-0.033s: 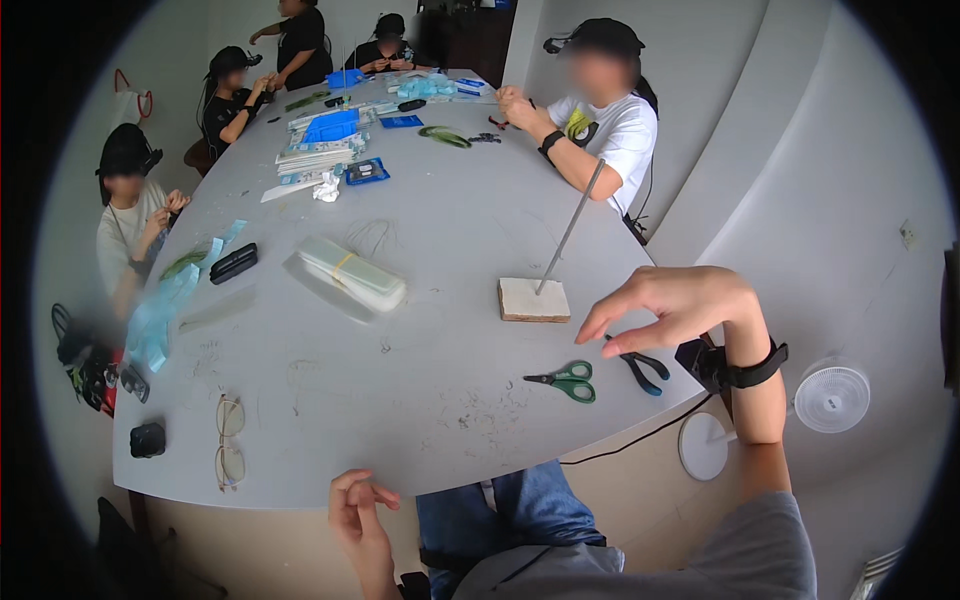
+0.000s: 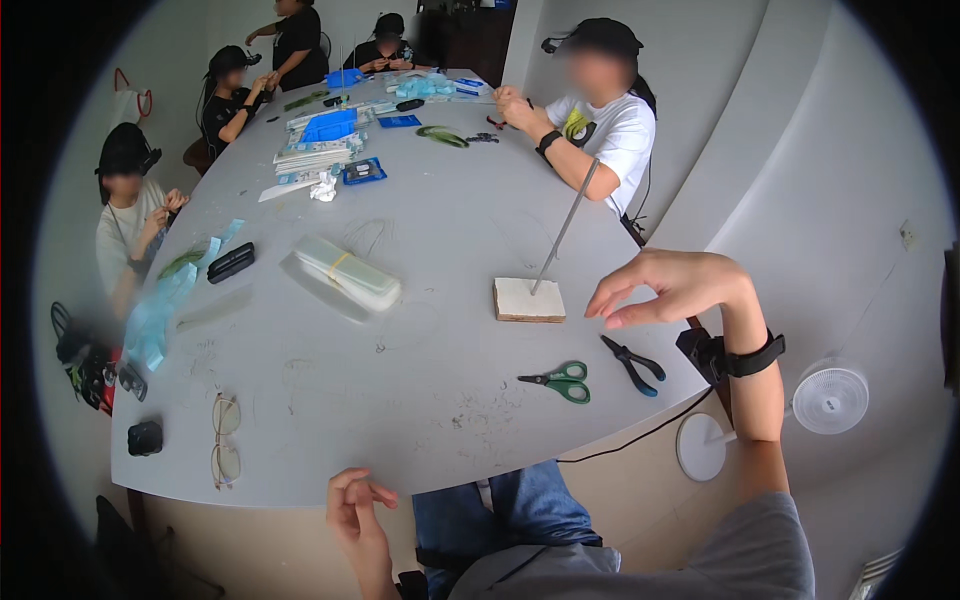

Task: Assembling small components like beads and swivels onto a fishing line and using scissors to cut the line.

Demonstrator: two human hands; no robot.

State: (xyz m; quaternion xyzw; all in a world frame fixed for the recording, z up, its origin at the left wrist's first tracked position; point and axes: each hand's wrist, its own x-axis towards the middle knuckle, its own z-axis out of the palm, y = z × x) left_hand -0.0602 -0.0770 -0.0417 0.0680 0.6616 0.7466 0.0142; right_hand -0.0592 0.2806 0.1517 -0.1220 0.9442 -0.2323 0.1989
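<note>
Above the table's right side, my right hand (image 2: 690,285) hangs loosely bent at the wrist, thumb and fingers apart, with nothing in it. Just below it lie pliers (image 2: 632,365) with dark blue handles, and green-handled scissors (image 2: 565,382) are to their left. Left of the fingertips stands a thin metal rod (image 2: 565,230) on a white-topped wooden block (image 2: 528,300). My left hand (image 2: 358,510) is by the near table edge, palm up, fingers loosely curled and parted; no object shows in it.
A banded bundle of clear plastic sleeves (image 2: 345,272) lies mid-table. Eyeglasses (image 2: 227,440), a small black box (image 2: 145,438), a black case (image 2: 232,263) and light-blue strips (image 2: 165,300) are on the left. Several people sit around the table. A white fan (image 2: 830,395) stands at right.
My right hand has risen slightly, and the pliers' jaws have come into full view beneath it. The left hand keeps its pose. The whole view has shifted slightly.
</note>
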